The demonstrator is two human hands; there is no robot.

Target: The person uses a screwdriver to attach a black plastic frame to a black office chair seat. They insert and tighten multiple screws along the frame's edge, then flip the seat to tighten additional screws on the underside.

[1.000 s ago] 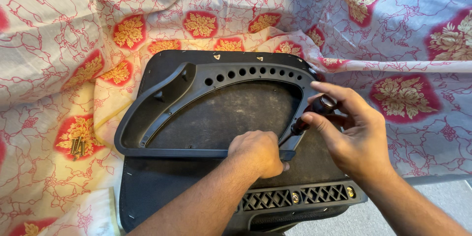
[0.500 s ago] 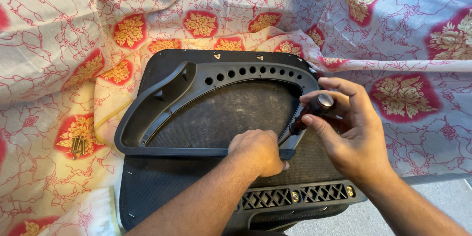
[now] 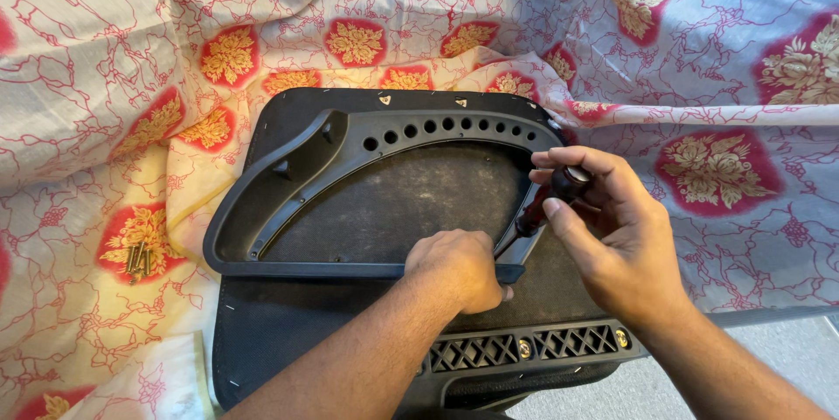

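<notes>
A dark grey curved plastic frame (image 3: 350, 145) with a row of round holes lies on a black padded panel (image 3: 288, 324). My left hand (image 3: 459, 267) presses down on the frame's lower right corner. My right hand (image 3: 612, 236) grips the dark reddish handle of a screwdriver (image 3: 551, 201), which slants down to the left toward that same corner. The screwdriver's tip is hidden behind my left hand.
Several loose screws (image 3: 136, 258) lie on the flowered red and white cloth (image 3: 131, 79) at the left. A black grille strip with brass fittings (image 3: 524, 348) runs along the panel's near edge. Grey floor (image 3: 786, 350) shows at the lower right.
My right hand has shifted its grip around the screwdriver handle, turning slightly. My left hand and the frame stay in place.
</notes>
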